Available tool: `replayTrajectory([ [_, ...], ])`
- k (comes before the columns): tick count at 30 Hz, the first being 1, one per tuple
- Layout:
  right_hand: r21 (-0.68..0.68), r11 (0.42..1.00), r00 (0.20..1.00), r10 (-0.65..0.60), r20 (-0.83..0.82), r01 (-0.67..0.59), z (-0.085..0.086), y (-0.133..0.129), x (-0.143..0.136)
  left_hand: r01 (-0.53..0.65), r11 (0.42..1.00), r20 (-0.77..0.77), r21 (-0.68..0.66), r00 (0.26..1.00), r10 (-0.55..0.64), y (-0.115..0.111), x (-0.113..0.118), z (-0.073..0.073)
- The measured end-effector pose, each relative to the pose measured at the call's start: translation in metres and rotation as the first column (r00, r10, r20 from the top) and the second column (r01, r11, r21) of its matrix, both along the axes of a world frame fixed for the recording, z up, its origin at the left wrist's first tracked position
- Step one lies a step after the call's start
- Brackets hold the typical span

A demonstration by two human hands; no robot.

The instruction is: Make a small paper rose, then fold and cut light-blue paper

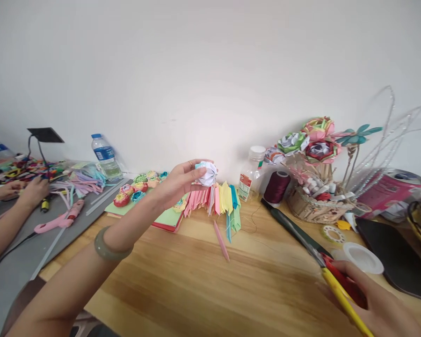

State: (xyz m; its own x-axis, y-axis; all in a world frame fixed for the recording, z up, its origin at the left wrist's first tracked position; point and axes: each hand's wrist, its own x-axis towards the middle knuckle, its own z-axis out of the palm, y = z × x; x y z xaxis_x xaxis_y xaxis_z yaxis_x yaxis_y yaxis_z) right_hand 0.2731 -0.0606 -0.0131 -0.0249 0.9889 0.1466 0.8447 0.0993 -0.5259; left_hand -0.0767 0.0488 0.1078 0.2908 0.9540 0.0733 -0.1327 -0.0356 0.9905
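Right, from my distant seat I have my left hand (175, 188) raised toward the far edge of the bench (182, 285), thumb and fingers pinched together on a white and pale blue paper flower (208, 175), which is up in the air in front of the folded paper strips (200, 200). My right hand (379, 295) sits low, toward the near right corner, at the red and yellow handles of the scissors (331, 281); its fingers curve about them, but I cannot tell whether they are clamped or merely resting. The step in hand, as I judge it, is minding both at once. To do it well, I'd keep the pinch light, since thin paper probably creases easily, and bear on the gathered part rather than the petal rims. I'd keep the blades low, aimed away from my left wrist and clear of the thread spool (277, 187) and the loose pink strip (221, 241). I'd also give room to the co-worker's hand (37, 191), beyond the bench's left edge.
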Motion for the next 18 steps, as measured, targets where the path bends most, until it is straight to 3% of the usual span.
replayTrajectory([
  [1, -0.129, 0.984, 0.987, 0.104, -0.12, -0.119, 0.007, -0.004, -0.007, 0.025, 1.0, 0.037, -0.016, 0.999, -0.024, -0.003, 0.008, -0.003],
  [3, -0.159, 0.973, 0.957, 0.122, -0.264, -0.167, 0.02, -0.013, -0.025, 0.062, 0.997, 0.12, -0.054, 0.991, -0.055, -0.008, 0.026, -0.01],
  [5, -0.18, 0.958, 0.943, 0.168, -0.286, -0.225, 0.029, -0.021, -0.043, 0.089, 0.993, 0.191, -0.081, 0.979, -0.072, -0.013, 0.045, -0.017],
  [10, -0.095, 0.99, 0.976, 0.084, -0.201, -0.105, 0.034, -0.024, -0.067, 0.137, 0.985, 0.303, -0.107, 0.948, -0.099, -0.024, 0.08, -0.026],
  [18, 0.032, 0.998, 0.994, -0.051, -0.101, 0.055, 0.026, -0.02, -0.053, 0.178, 0.963, 0.422, -0.204, 0.903, -0.077, -0.039, 0.108, -0.029],
])
